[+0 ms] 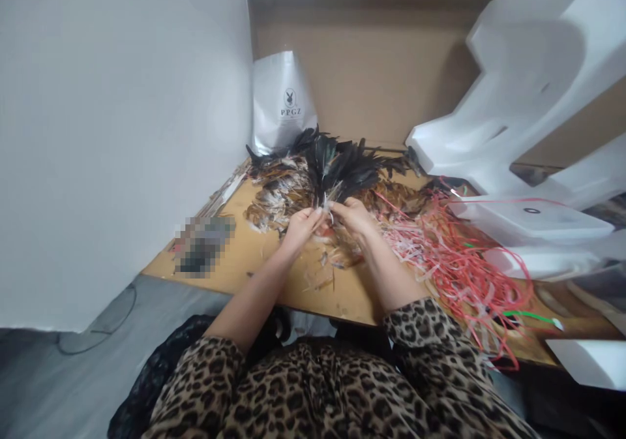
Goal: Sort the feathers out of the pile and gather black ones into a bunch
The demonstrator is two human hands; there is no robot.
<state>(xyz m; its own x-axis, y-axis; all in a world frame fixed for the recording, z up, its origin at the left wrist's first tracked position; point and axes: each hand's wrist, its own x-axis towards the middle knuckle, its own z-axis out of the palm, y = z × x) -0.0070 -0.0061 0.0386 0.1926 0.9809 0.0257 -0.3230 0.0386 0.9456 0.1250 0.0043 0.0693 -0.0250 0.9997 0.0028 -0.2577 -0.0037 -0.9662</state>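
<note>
Both hands meet over the middle of the wooden table, pinching the pale quill ends of a bunch of dark feathers (325, 158). My left hand (302, 225) is closed on the quills from the left. From the right, my right hand (356, 217) grips the same ends with thumb and fingers. The feathers fan out away from me, black with a greenish sheen at the tips. Around them lies a heap of brown and whitish feathers (281, 194), with more brown feathers (398, 196) on the right. Small loose bits lie below my hands.
A tangle of red and clear strips (457, 256) covers the table's right side. White moulded foam pieces (528, 80) rise behind it. A white printed bag (281, 103) leans at the back against a cardboard panel (372, 74). A white wall (122, 132) borders the left.
</note>
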